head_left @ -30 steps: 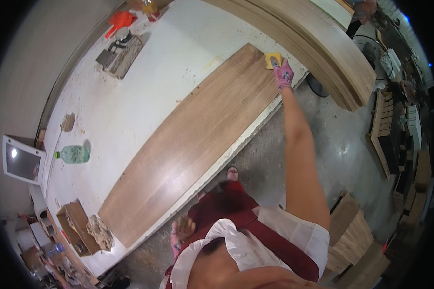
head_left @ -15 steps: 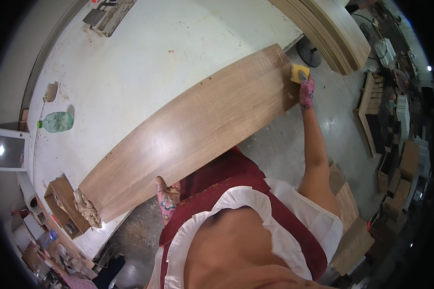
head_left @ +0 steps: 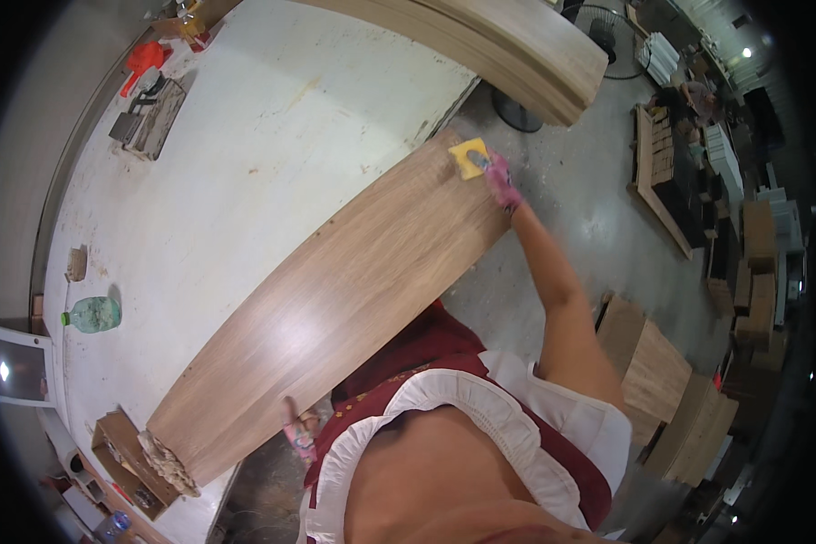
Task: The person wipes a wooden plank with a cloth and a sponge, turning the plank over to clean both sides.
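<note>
A long wood-grain board point(head_left: 308, 290) with a curved far edge lies slantwise across the white table, its near side overhanging toward my apron. My right hand point(head_left: 502, 183), in a pink patterned glove, is closed on a yellow sponge point(head_left: 469, 159) and presses it on the board's far right end. My left hand point(head_left: 300, 433), in a similar glove, grips the near edge toward the left end, thumb on top and the other fingers partly hidden at the edge. A crumpled tan cloth point(head_left: 166, 464) sits against the board's left end.
On the white table point(head_left: 245, 136) are a green-tinted bottle point(head_left: 95, 314), a small block point(head_left: 77, 264), a tool box point(head_left: 151, 122) and an open wooden box point(head_left: 134, 458). Stacked curved boards point(head_left: 517, 63) stand at the far right. Cardboard pieces point(head_left: 644, 367) lie on the floor at right.
My right hand has brought the sponge from the board's right end edge onto its top face. My left hand still holds the near edge. The whole view has shifted.
</note>
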A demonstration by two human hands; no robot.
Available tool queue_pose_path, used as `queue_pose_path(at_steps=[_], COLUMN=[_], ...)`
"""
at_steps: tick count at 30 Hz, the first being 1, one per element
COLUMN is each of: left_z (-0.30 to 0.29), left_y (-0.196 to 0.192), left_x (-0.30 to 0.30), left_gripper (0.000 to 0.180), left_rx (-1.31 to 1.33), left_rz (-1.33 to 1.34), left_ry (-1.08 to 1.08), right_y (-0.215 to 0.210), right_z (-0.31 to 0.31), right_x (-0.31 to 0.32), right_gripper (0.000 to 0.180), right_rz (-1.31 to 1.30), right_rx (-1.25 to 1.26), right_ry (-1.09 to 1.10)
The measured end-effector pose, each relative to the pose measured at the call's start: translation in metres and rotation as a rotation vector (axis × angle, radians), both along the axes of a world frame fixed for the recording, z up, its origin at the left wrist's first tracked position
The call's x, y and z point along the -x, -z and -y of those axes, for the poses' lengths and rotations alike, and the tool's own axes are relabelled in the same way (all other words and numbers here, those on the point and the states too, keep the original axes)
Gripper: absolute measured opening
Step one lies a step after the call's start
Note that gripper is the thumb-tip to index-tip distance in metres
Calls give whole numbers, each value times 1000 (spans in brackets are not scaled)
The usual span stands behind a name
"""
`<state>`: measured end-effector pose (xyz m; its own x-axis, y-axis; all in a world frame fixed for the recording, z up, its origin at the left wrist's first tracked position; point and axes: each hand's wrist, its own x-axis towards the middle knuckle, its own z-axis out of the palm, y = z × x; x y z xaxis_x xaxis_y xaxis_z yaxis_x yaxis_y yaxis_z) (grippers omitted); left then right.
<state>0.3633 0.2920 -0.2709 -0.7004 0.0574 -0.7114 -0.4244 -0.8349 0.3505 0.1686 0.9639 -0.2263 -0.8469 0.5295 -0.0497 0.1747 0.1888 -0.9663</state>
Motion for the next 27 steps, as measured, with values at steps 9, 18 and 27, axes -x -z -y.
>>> queue_pose_path(at_steps=[9,18,27], left_z=[26,-243,-390], left_y=[37,-173,-261], left_x=[-45,55,222], left_gripper=[45,19,20], left_rx=[181,1057,412], left_rz=[-38,-471,-410], left_ry=[399,272,661], right_y=[-133,-205,-207], right_z=[-91,-214,-248], right_x=[-102,-185,-296], right_gripper=[33,49,51], right_rz=[-507,-575,-508], right_rx=[169,313,207], right_ry=[141,404,848])
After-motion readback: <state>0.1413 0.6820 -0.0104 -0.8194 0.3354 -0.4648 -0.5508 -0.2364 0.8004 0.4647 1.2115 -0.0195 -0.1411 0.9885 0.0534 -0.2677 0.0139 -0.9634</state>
